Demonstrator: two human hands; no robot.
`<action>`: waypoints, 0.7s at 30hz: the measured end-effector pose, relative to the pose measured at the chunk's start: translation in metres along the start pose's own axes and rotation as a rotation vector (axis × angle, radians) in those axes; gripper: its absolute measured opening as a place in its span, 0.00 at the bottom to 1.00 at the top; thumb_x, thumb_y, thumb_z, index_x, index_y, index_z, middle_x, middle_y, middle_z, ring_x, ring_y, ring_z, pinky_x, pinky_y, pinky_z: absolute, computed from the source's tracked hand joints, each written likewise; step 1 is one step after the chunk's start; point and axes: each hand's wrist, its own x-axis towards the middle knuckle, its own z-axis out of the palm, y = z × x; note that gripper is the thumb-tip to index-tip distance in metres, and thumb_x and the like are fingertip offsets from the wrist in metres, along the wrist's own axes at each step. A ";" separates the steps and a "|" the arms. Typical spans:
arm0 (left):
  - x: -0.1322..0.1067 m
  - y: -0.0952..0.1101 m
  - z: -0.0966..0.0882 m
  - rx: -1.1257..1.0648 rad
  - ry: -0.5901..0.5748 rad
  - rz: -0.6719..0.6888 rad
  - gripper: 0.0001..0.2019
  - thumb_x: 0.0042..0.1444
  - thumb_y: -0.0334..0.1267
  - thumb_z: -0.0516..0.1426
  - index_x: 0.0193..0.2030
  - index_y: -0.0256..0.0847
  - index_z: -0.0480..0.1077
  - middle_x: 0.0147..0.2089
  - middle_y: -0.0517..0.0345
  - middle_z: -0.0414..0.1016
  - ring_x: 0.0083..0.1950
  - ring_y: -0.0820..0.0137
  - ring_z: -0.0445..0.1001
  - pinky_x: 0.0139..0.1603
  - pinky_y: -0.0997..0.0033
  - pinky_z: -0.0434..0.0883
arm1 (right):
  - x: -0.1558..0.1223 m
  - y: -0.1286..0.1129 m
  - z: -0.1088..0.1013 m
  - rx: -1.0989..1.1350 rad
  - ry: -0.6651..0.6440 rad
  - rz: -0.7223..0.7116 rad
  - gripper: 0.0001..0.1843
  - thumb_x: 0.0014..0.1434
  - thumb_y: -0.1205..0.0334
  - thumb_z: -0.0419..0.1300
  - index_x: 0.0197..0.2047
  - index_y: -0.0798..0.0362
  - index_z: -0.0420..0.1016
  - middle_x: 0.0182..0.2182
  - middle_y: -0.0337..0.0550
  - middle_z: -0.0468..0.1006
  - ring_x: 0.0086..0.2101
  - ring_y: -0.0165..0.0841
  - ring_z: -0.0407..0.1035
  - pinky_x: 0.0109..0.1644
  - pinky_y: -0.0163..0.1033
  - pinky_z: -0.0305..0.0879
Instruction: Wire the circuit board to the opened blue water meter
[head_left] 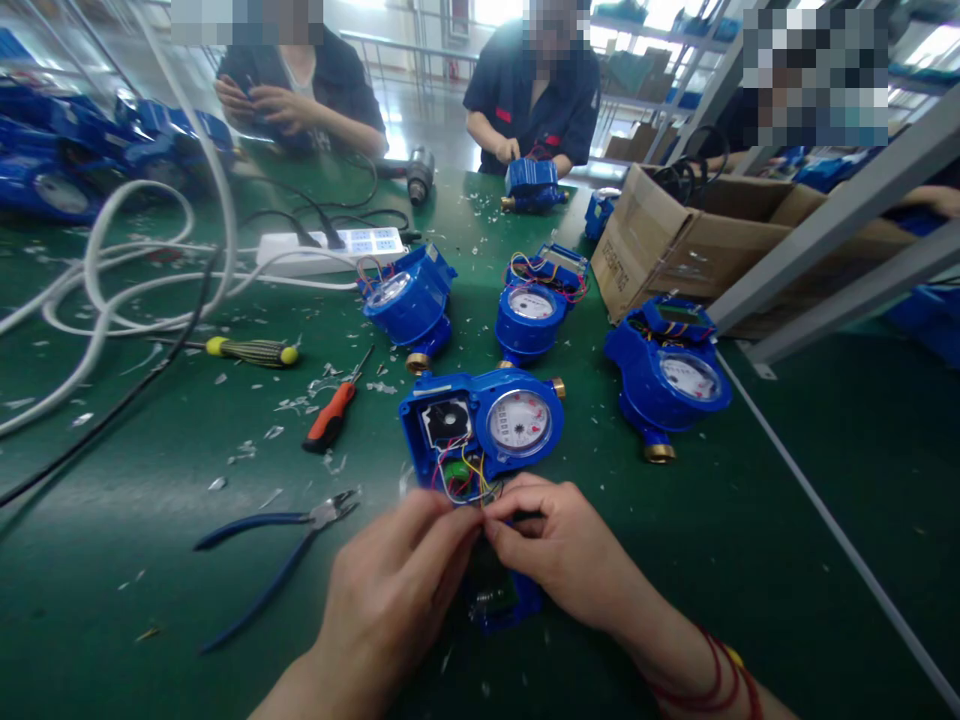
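An opened blue water meter [487, 420] lies in front of me on the green table [112, 560], its dial up and coloured wires [461, 478] spilling from its open compartment. My left hand [394, 590] and my right hand [559, 550] meet just below it, fingers pinched together on those wires. Beneath my hands lies a blue cover part [499, 600] of the meter, mostly hidden.
Blue-handled pliers [274, 560], an orange screwdriver [331, 415] and a yellow-green screwdriver [251, 350] lie to the left. Three more blue meters [667, 375] stand behind. White cables, a power strip [330, 250], a cardboard box [675, 240]. Three people sit opposite.
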 end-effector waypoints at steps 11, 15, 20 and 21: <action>0.005 0.001 -0.002 -0.122 0.005 -0.044 0.07 0.55 0.29 0.54 0.40 0.40 0.69 0.33 0.57 0.68 0.31 0.74 0.68 0.30 0.76 0.68 | -0.002 -0.002 -0.001 -0.035 0.004 -0.016 0.08 0.54 0.65 0.58 0.35 0.51 0.79 0.33 0.40 0.73 0.31 0.29 0.69 0.33 0.35 0.65; 0.007 0.002 -0.003 -0.177 -0.008 -0.080 0.07 0.56 0.28 0.53 0.39 0.40 0.69 0.32 0.58 0.67 0.31 0.75 0.69 0.29 0.78 0.67 | -0.002 -0.002 0.000 -0.036 -0.001 -0.017 0.08 0.54 0.65 0.58 0.35 0.52 0.79 0.33 0.40 0.73 0.32 0.29 0.69 0.33 0.35 0.66; 0.008 0.003 -0.006 -0.268 -0.044 -0.123 0.07 0.55 0.27 0.52 0.38 0.39 0.68 0.33 0.58 0.66 0.31 0.76 0.68 0.28 0.80 0.68 | -0.002 -0.001 -0.001 -0.054 0.006 -0.017 0.07 0.53 0.66 0.58 0.33 0.54 0.78 0.33 0.41 0.72 0.32 0.30 0.69 0.33 0.35 0.66; 0.007 0.003 -0.006 -0.285 -0.047 -0.130 0.07 0.56 0.27 0.52 0.38 0.39 0.68 0.33 0.58 0.66 0.31 0.76 0.68 0.29 0.80 0.68 | -0.002 -0.001 -0.001 -0.056 0.006 -0.017 0.07 0.53 0.66 0.58 0.33 0.54 0.78 0.33 0.41 0.73 0.32 0.30 0.69 0.34 0.35 0.66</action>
